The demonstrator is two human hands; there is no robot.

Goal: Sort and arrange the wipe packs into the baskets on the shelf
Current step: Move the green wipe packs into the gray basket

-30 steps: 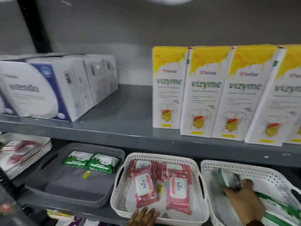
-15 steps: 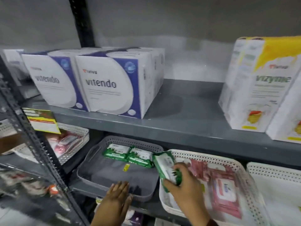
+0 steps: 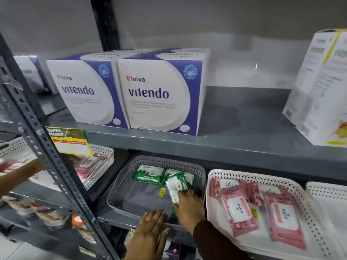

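A grey basket (image 3: pixel 120 184) sits on the lower shelf with two green wipe packs (image 3: pixel 148 174) lying at its back. My right hand (image 3: pixel 189 205) is inside this basket, shut on a third green wipe pack (image 3: pixel 175 186) held against the two at the back. My left hand (image 3: pixel 150 233) rests flat on the basket's front rim with fingers spread, holding nothing. To the right, a white basket (image 3: pixel 212 177) holds several pink wipe packs (image 3: pixel 238 207). A further white basket (image 3: pixel 326 190) shows at the far right edge.
Another person's arm (image 3: pixel 16 175) reaches into a white basket (image 3: pixel 101 152) of pink packs on the left shelf unit. A perforated grey upright (image 3: pixel 43 147) crosses the left foreground. White-and-blue boxes (image 3: pixel 154 91) and yellow-and-white boxes (image 3: pixel 323 87) stand on the shelf above.
My right hand carried the green pack from the far-right basket into the grey basket. My left hand shifted from the pink-pack basket's rim to the grey one's. My view swung left.
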